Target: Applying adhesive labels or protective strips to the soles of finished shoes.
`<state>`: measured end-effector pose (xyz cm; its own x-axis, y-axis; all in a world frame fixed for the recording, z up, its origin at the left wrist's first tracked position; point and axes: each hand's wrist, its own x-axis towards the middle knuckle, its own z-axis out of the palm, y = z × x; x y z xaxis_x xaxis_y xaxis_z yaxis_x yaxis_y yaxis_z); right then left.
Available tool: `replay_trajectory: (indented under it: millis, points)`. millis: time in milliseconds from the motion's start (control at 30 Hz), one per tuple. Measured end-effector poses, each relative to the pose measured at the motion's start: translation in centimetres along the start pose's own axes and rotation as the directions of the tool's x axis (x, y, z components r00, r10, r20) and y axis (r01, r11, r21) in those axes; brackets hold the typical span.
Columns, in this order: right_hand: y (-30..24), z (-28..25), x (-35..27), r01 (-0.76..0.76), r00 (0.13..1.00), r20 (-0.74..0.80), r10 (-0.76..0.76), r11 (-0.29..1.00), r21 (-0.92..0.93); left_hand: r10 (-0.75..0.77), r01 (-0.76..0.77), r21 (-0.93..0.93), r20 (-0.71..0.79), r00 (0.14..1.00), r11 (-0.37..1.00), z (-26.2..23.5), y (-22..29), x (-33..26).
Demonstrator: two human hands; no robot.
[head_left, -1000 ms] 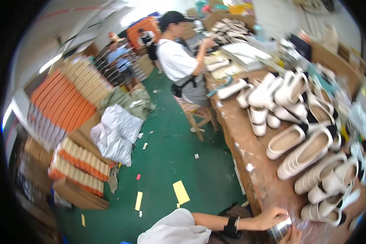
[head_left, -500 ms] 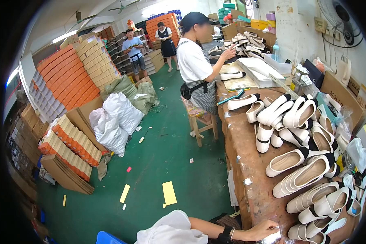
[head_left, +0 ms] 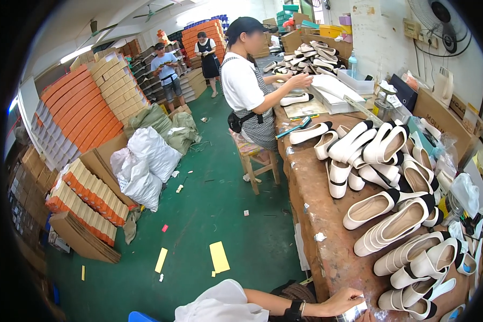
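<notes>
My left hand [head_left: 342, 301], with a dark watch on the wrist, reaches over the near edge of the brown worktable [head_left: 327, 257]. Its thumb and fingertips are pinched together at the edge of a small shiny silvery-white sheet [head_left: 355, 310]. Beside the sheet, at the lower edge, a bit of my right hand [head_left: 367, 316] shows; its fingers are mostly cut off. Just right of my hands lie cream flats with black toes [head_left: 408, 303]. More such shoes, some nested in stacks [head_left: 394, 228], spread up the table.
A co-worker [head_left: 247, 80] sits on a wooden stool [head_left: 255, 166] farther up the table, hands near papers and a shoe. Two people stand beyond. White sacks [head_left: 145, 161] and stacked orange boxes [head_left: 75, 107] line the left. Yellow paper [head_left: 219, 257] lies on the green floor.
The view has shifted slightly, so the scene sits a little farther left. The co-worker's hands have lowered toward the table. My left hand stays at the silvery sheet.
</notes>
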<state>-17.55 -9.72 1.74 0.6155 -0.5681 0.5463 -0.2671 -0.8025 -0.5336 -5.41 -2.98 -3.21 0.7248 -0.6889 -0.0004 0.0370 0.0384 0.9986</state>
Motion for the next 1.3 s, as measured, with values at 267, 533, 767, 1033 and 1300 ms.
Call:
replay_trajectory:
  millis: [267, 533, 767, 1033, 1300]
  points:
    - [0.9, 0.1, -0.3, -0.041, 0.998, 0.038, 0.040, 0.999, 0.011, -0.038, 0.038, 0.003, 0.004, 0.999, 0.999, 0.1, -0.4, 0.0]
    - [1.6, 0.9, 0.5, 0.038, 0.998, 0.054, -0.038, 0.999, -0.010, 0.044, -0.045, 0.014, 0.057, 0.997, 0.999, -0.1, 1.2, 0.0]
    - [1.3, 0.9, 0.3, 0.117, 0.993, -0.030, -0.116, 0.993, 0.029, 0.122, -0.113, 0.141, -0.060, 0.991, 0.984, -0.3, 3.1, -0.9]
    - [0.3, 0.6, 0.6, 0.125, 0.992, -0.011, -0.125, 0.992, 0.012, -0.006, 0.008, 0.068, -0.030, 1.000, 0.998, -0.7, 2.4, -1.2]
    - [0.8, 1.2, 0.5, 0.115, 0.993, -0.015, -0.114, 0.993, 0.043, -0.049, 0.051, 0.040, -0.042, 0.998, 0.998, -0.9, 1.4, -1.0]
